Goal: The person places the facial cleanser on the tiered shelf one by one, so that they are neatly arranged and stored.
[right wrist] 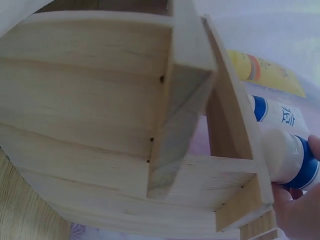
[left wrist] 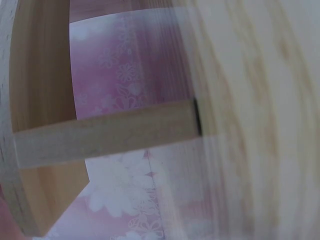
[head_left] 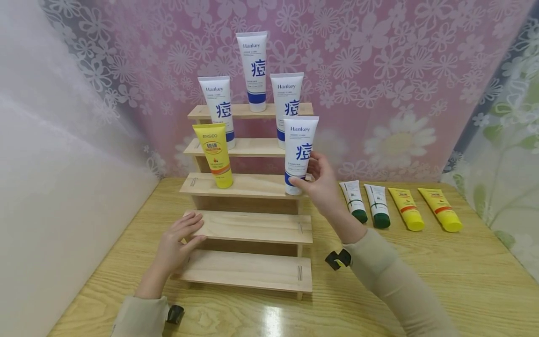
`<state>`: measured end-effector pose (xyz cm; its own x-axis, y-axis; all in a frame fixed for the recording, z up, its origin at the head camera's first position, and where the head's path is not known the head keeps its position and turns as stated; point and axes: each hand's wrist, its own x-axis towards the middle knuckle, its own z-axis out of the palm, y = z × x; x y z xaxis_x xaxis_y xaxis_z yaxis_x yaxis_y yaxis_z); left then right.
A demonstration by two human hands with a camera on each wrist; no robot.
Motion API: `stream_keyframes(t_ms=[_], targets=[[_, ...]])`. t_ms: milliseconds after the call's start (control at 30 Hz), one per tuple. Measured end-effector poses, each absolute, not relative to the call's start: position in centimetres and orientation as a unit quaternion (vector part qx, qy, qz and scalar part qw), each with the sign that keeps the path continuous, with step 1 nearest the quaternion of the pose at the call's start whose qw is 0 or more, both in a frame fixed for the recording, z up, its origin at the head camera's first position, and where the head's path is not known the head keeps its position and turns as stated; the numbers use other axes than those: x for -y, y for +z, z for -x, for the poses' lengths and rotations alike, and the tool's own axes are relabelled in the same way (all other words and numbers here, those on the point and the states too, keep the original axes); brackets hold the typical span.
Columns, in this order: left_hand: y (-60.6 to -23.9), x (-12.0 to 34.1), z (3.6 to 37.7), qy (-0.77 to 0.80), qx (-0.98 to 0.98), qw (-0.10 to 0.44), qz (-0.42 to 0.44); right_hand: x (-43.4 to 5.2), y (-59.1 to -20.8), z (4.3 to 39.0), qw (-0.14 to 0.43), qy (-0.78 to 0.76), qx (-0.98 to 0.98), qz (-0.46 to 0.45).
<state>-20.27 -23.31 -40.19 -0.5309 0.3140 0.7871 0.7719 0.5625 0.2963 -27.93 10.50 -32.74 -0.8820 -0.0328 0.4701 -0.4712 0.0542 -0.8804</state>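
Note:
My right hand [head_left: 323, 185] grips a white squeeze tube [head_left: 300, 145] low on its blue band, thumb in front and fingers behind. The tube stands upright, cap down, at the right end of the stepped wooden rack's [head_left: 252, 224] middle shelf. In the right wrist view its white cap [right wrist: 281, 156] shows right at a shelf edge. On the same shelf's left end stands a yellow tube [head_left: 215, 157]. My left hand [head_left: 178, 238] rests on the left end of the shelf below, fingers extended. The left wrist view shows only rack boards [left wrist: 107, 132] and the backdrop.
Similar white tubes stand higher up: one on top [head_left: 252, 70], two on the second shelf, left [head_left: 216, 93] and right [head_left: 287, 96]. Right of the rack, green-capped white tubes [head_left: 353, 199] and yellow tubes [head_left: 406, 208] lie on the wooden table [head_left: 421, 271]. A flowered pink backdrop [head_left: 358, 93] hangs behind.

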Motion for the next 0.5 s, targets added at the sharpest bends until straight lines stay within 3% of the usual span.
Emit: stream_keyframes(t_ms=[67,133,233,267,400,500], targets=[[-40.1,23.3,20.3,-0.328,0.811,0.35,0.336,-10.8,-34.8,30.2,0.168,0.67,0.696,-0.196],[-40.1,23.2,20.2,-0.328,0.811,0.35,0.335,-9.8,-32.0,27.2,0.164,0.658,0.71,-0.189],[-40.1,23.3,20.2,-0.328,0.812,0.349,0.334,-10.2,-34.6,30.2,0.163,0.666,0.697,-0.208],[-40.1,23.3,20.2,-0.328,0.812,0.35,0.334,-10.1,-34.0,29.5,0.17,0.657,0.704,-0.207],[-40.3,23.3,20.3,-0.329,0.81,0.351,0.335,-10.8,-37.9,34.0,0.187,0.651,0.699,-0.231],[-40.3,23.3,20.4,-0.332,0.807,0.352,0.338,-10.8,-38.6,35.0,0.186,0.644,0.704,-0.234]])
